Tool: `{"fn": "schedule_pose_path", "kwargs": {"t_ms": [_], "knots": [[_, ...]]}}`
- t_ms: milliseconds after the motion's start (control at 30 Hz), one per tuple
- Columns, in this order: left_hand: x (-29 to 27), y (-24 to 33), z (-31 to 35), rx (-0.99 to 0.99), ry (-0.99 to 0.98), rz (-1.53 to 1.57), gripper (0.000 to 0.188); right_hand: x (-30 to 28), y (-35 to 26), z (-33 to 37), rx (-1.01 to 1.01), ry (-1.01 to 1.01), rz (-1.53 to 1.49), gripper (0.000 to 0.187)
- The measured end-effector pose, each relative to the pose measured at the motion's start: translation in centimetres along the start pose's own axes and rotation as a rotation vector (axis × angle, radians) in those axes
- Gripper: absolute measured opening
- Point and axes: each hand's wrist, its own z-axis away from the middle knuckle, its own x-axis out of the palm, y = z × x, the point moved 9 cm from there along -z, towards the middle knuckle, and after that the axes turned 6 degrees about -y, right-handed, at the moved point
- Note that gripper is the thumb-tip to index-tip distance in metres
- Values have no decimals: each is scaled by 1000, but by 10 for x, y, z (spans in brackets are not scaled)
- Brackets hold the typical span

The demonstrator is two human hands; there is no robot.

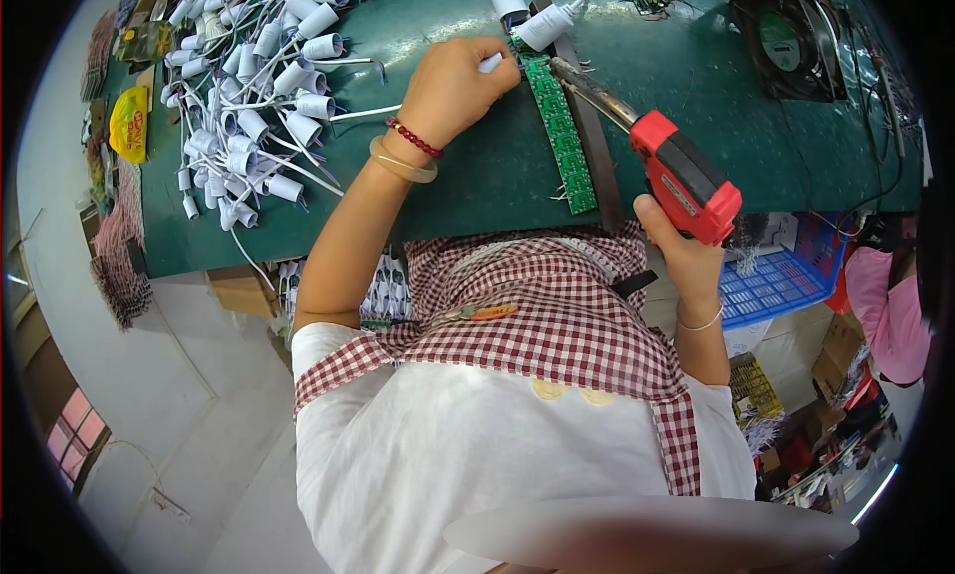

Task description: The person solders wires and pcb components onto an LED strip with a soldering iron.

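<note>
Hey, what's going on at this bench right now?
A person seated at a green table holds a red soldering gun in the right hand, its tip reaching a strip of green circuit boards. The left hand pinches a white piece at the strip's top. A heap of white wired caps lies to the left.

Pile of wired caps [254, 87] left of circuit strip [559, 136], fan [788, 39] far right
</note>
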Motion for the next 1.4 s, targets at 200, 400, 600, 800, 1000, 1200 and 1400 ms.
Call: {"fn": "schedule_pose_path", "kwargs": {"t_ms": [200, 400, 600, 800, 1000, 1200, 1400], "knots": [[2, -4, -2, -31, -24, -6, 21, 7, -4, -5, -6, -15, 6, 20], [3, -8, -4, -69, -42, 37, 26, 8, -1, -7, -26, -2, 48, 20], [3, -5, -6, -58, -39, -11, 27, 7, 8, -2, -29, 52, 114, 23], [1, -4, -5, -63, -28, -22, 27, 5, 2, -4, 70, 57, 0, 23], [2, -5, -5, -95, -35, -15, 26, 8, 9, -2, 60, 2, 53, 23], [1, 1, -5, -33, -29, -106, 27, 7, 15, 1, 71, 0, 80, 23], [1, 5, -5, -25, -28, -131, 28, -2, 9, 4, 57, 78, 2, 27]]}}
